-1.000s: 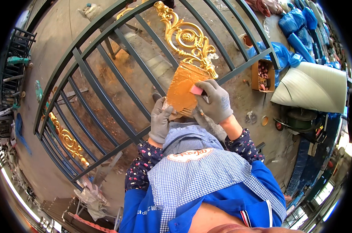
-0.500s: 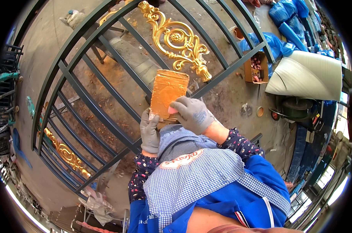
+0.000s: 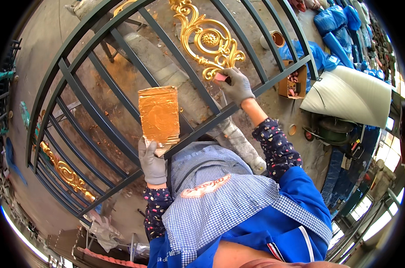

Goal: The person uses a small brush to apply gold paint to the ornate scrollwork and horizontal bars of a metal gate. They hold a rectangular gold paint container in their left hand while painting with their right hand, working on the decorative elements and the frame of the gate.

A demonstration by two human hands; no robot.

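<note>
In a grey glove, my left hand (image 3: pixel 152 161) grips the lower end of a cardboard piece (image 3: pixel 159 114) smeared with gold paint. My right hand (image 3: pixel 239 85), gloved too, pinches a small pink sponge (image 3: pixel 220 77) against the lower end of a gold scroll ornament (image 3: pixel 208 39). That ornament is fixed between the bars of a dark grey metal gate panel (image 3: pixel 167 42). A second gold ornament (image 3: pixel 68 172) sits in the panel at the left. My right fingers hide part of the ornament's lower end.
A wrapped grey beam (image 3: pixel 167 71) runs under the panel. To the right stand a cardboard box (image 3: pixel 293 82) with small pieces in it, a white foam roll (image 3: pixel 347 96), blue plastic bundles (image 3: pixel 334 33) and an open bucket (image 3: pixel 274 39). Paint spots mark the floor.
My right hand has moved the sponge from the painted cardboard up and right to the gold ornament. My left hand has shifted left with the cardboard.
</note>
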